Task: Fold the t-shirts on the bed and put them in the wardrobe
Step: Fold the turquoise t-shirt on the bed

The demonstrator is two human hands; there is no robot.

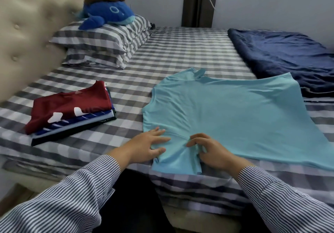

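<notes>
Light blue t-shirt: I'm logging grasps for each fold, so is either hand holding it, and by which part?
The right hand pinches the light blue t-shirt at its near sleeve. The left hand only lies flat on the fabric, gripping nothing.

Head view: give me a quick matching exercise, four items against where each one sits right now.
Items:
1. light blue t-shirt
2. folded stack
3. whale plush
4. navy blanket

Places:
A. on the pillows
B. far right of the bed
C. spread flat under both hands
D. left of the spread shirt

Pairs: 1-C, 2-D, 3-A, 4-B
</notes>
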